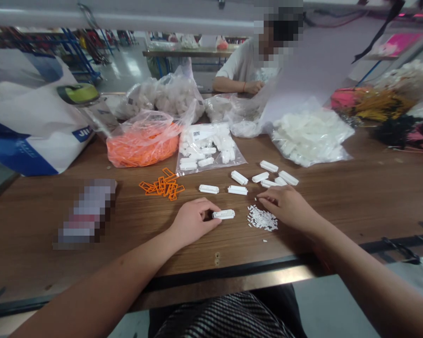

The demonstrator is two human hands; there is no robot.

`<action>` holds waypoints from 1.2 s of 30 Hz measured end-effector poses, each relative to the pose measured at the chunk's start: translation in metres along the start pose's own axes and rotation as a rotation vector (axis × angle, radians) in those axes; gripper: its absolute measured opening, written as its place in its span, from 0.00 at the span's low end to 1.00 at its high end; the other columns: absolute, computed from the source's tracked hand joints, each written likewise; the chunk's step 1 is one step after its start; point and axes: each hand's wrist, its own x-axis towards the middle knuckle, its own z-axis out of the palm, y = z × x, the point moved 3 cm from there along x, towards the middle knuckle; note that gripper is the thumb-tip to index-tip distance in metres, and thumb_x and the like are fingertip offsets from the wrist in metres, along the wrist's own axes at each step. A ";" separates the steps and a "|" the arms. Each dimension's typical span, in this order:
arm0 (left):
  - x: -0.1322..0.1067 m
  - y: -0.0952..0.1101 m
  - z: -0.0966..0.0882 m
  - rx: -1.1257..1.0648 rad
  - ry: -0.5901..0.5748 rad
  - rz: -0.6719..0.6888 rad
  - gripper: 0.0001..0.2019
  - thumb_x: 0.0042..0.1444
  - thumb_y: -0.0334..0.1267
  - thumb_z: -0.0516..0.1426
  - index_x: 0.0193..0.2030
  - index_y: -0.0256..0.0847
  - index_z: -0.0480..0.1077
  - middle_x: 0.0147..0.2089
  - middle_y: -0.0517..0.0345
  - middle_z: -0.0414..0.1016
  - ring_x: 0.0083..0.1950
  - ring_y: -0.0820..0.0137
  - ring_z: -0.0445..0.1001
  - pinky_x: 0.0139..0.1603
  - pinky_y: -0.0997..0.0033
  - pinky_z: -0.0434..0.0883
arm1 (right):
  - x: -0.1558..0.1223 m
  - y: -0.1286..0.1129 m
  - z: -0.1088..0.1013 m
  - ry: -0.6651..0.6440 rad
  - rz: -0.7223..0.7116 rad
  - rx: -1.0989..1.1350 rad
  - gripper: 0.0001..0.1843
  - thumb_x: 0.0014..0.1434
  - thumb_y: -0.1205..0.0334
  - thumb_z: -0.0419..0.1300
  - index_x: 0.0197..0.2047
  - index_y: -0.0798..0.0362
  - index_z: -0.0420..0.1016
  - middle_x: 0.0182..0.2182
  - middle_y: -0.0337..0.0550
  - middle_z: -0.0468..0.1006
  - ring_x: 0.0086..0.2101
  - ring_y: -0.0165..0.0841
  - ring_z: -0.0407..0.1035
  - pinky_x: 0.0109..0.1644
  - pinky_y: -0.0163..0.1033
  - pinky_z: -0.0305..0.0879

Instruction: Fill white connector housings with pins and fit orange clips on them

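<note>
Between the thumb and fingers of my left hand (193,220) is a white connector housing (225,214), held by its left end with its rows of small holes facing up. My right hand (285,204) hovers at the upper right of a pile of small white plugs (262,218), fingers drawn together. Whether a plug is in its fingertips is too small to tell. Beyond both hands lie several more white connector housings (237,190) on the wooden table (144,253). Left of them is a small heap of orange rectangular frames (165,186).
Behind stand a bag of orange parts (144,145), a bag of white housings (211,145) and a bag of whitish parts (310,136). A bottle (88,105) and a blue-white sack (31,117) are at left, near a blurred item (88,211). A person (246,70) sits opposite.
</note>
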 end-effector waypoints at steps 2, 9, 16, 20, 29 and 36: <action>0.000 0.000 0.000 -0.002 0.001 0.001 0.06 0.50 0.34 0.63 0.36 0.40 0.77 0.29 0.62 0.70 0.24 0.76 0.62 0.29 0.75 0.60 | 0.003 -0.001 0.000 0.003 0.033 0.021 0.13 0.61 0.62 0.54 0.33 0.52 0.81 0.28 0.41 0.81 0.30 0.34 0.71 0.38 0.39 0.60; -0.001 -0.001 0.000 -0.002 0.003 0.010 0.06 0.50 0.35 0.63 0.37 0.40 0.77 0.29 0.62 0.70 0.24 0.77 0.61 0.28 0.75 0.60 | 0.006 -0.006 0.001 0.023 -0.041 -0.029 0.11 0.58 0.63 0.57 0.28 0.52 0.78 0.26 0.40 0.79 0.30 0.34 0.71 0.42 0.40 0.57; -0.001 -0.001 0.000 -0.016 0.008 0.009 0.06 0.50 0.35 0.63 0.36 0.40 0.77 0.28 0.63 0.69 0.24 0.77 0.62 0.29 0.75 0.61 | 0.007 0.000 0.009 0.007 -0.165 -0.182 0.15 0.63 0.64 0.51 0.29 0.55 0.76 0.29 0.46 0.78 0.32 0.37 0.70 0.41 0.42 0.56; 0.000 -0.001 0.001 -0.018 0.013 0.002 0.06 0.49 0.35 0.63 0.36 0.40 0.77 0.28 0.63 0.70 0.24 0.77 0.62 0.28 0.75 0.60 | 0.008 -0.007 0.002 0.079 -0.116 -0.062 0.13 0.61 0.65 0.52 0.27 0.54 0.73 0.25 0.43 0.75 0.30 0.35 0.68 0.40 0.42 0.57; -0.001 -0.001 0.003 -0.033 0.022 -0.031 0.07 0.49 0.34 0.63 0.36 0.41 0.78 0.27 0.64 0.67 0.23 0.77 0.60 0.27 0.76 0.58 | 0.008 -0.082 0.003 -0.003 -0.262 0.283 0.08 0.61 0.65 0.55 0.32 0.52 0.74 0.27 0.37 0.76 0.31 0.30 0.68 0.45 0.42 0.57; -0.001 -0.003 0.004 -0.028 0.028 -0.002 0.07 0.49 0.34 0.64 0.37 0.41 0.78 0.27 0.64 0.67 0.24 0.77 0.60 0.27 0.76 0.58 | 0.013 -0.086 0.014 -0.032 -0.257 0.218 0.08 0.60 0.66 0.56 0.30 0.53 0.73 0.26 0.38 0.76 0.29 0.30 0.68 0.45 0.43 0.55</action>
